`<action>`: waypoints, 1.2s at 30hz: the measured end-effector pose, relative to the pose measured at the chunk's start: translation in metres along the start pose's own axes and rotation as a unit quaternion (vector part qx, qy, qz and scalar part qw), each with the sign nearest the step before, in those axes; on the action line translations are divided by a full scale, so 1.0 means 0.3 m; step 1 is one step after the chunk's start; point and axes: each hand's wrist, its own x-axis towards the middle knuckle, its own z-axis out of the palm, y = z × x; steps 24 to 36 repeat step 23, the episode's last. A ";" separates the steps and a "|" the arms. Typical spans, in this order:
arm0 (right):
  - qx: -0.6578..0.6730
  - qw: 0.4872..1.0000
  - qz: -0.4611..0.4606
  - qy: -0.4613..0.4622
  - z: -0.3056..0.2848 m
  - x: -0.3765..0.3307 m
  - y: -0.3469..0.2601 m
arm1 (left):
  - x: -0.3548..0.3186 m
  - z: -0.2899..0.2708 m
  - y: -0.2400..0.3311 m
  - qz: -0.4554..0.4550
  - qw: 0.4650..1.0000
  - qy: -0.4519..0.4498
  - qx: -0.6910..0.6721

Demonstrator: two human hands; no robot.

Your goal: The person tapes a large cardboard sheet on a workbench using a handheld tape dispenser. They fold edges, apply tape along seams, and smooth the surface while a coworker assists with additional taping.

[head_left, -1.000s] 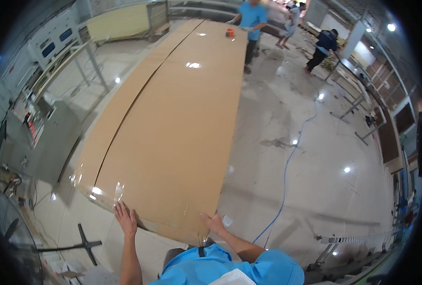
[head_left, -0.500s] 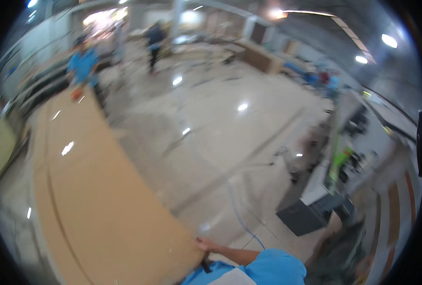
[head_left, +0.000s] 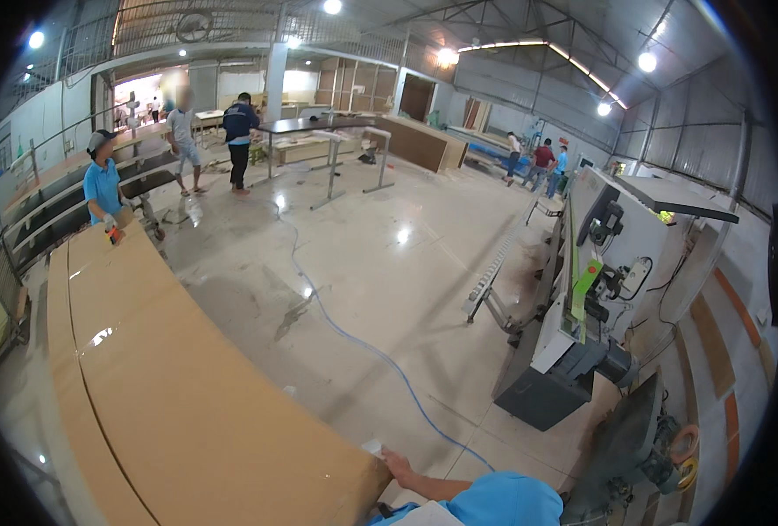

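Observation:
A long brown cardboard-covered panel [head_left: 222, 386] stretches from my body away to the far left, with a dark seam along its left part and shiny clear patches on top. My right hand [head_left: 398, 467] is at the near right corner of the panel, its fingers bent against the edge. A small whitish thing [head_left: 371, 447] shows just beside the fingertips; I cannot make out what it is. My left hand is out of the picture. At the panel's far end a co-worker in a blue shirt [head_left: 102, 184] holds an orange handheld thing [head_left: 114, 235] over the cardboard.
A blue hose [head_left: 380, 355] winds across the tiled floor. On the right stands a long grey and green machine [head_left: 547, 386], with a roller stand [head_left: 494, 272] beside it. Metal trestles [head_left: 332, 175] and several people are farther back. Tape rolls [head_left: 684, 444] hang at lower right.
The view has swung and sharpened, so the panel lies slightly lower and farther left in it. My right hand stays by the same panel corner.

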 end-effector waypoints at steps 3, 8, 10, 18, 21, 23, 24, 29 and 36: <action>0.291 0.945 0.147 0.038 0.025 -0.015 0.014 | 0.080 -0.062 -0.100 -0.049 0.996 0.048 0.052; 0.369 0.910 0.142 -0.128 0.059 -0.128 -0.002 | 0.171 -0.212 -0.363 -0.196 0.977 0.080 0.005; 0.360 0.911 0.147 -0.141 0.044 -0.154 -0.016 | 0.183 -0.227 -0.420 -0.257 0.961 0.088 -0.045; 0.301 0.933 0.135 -0.146 0.023 -0.153 -0.020 | 0.148 -0.201 -0.322 -0.349 0.912 0.127 -0.172; 0.292 0.934 0.152 -0.141 0.014 -0.132 0.000 | 0.155 -0.222 -0.328 -0.331 0.913 0.100 -0.218; 0.320 0.915 0.158 -0.188 0.003 -0.114 0.018 | 0.149 -0.226 -0.349 -0.290 0.903 0.060 -0.310; 0.320 0.915 0.158 -0.188 0.003 -0.114 0.018 | 0.149 -0.226 -0.349 -0.290 0.903 0.060 -0.310; 0.320 0.915 0.158 -0.188 0.003 -0.114 0.018 | 0.149 -0.226 -0.349 -0.290 0.903 0.060 -0.310; 0.320 0.915 0.158 -0.188 0.003 -0.114 0.018 | 0.149 -0.226 -0.349 -0.290 0.903 0.060 -0.310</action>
